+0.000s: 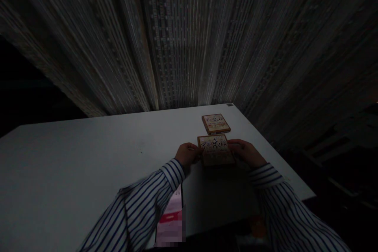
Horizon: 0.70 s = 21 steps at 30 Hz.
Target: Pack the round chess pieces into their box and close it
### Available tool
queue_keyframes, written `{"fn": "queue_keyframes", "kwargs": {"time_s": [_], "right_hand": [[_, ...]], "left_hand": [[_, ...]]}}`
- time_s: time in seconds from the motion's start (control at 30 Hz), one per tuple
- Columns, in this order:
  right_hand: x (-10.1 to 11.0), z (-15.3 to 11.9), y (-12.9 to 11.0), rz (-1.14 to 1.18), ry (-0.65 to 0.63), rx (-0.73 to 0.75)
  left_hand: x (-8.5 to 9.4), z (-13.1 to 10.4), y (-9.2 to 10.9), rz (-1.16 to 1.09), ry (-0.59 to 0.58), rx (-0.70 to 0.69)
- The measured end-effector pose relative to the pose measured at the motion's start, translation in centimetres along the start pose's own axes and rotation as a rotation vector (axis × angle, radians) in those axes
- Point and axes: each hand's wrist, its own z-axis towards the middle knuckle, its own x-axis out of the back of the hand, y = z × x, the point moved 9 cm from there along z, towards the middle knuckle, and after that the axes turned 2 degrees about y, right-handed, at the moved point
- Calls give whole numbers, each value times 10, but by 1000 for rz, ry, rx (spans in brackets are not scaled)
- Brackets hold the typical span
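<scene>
My left hand (188, 154) pinches the left edge of a thin book-like item (217, 151) with a brown border, dark writing and a picture on its pale cover. My right hand (247, 152) is closed at its right edge, with the fingertips partly hidden. The lower half of the cover lies in shadow. Just beyond it, a second, matching book-like item (216, 123) rests flat on the white table (88, 165), close to the far right corner. Dim light hides whether these are books or flat boxes.
A lit pink and red screen (170, 218), partly blurred out, lies below my left sleeve near the front edge. Patterned curtains (183, 39) hang behind the table. The table's right edge drops off beside my right arm, with dark, unclear shapes beyond.
</scene>
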Motion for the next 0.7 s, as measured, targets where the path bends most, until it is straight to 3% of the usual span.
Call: {"fn": "queue_keyframes", "kwargs": {"time_s": [0.4,0.7], "right_hand": [[12,10,18,52,-36,-30],[23,17,27,49,-30,-44]], "left_hand": [[-22,18,-11,73,-2,-3],[-33,20,-4,195,27,-21]]}}
